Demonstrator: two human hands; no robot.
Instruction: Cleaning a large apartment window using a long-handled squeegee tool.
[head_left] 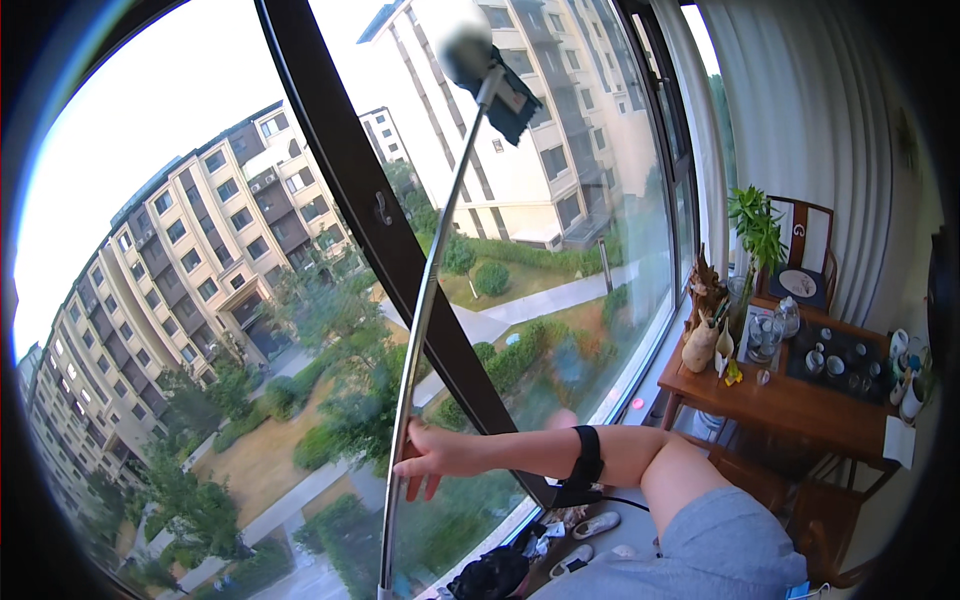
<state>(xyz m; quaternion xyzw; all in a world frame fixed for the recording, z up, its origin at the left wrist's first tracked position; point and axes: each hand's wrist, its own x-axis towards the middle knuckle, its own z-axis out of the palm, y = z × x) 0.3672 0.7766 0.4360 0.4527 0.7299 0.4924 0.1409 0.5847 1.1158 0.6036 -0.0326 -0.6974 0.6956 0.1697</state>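
A long, thin metal pole (430, 290) slants up across the window from the lower edge. At its top is a cleaning head with a dark grey cloth pad (513, 108), held up against the glass. My right hand (432, 460) grips the lower part of the pole, its fingers close around the shaft. A black strap circles my right forearm, which reaches in from the right. The pole's lower end leaves the picture at the bottom. My left hand does not show.
A dark window frame post (375, 205) with a handle divides the panes. To the right, a wooden table (690, 375) carries glassware, vases and a plant (757, 225); a wooden chair (800, 240) stands behind it. Shoes (597, 524) and a black bag (492, 575) lie below the window.
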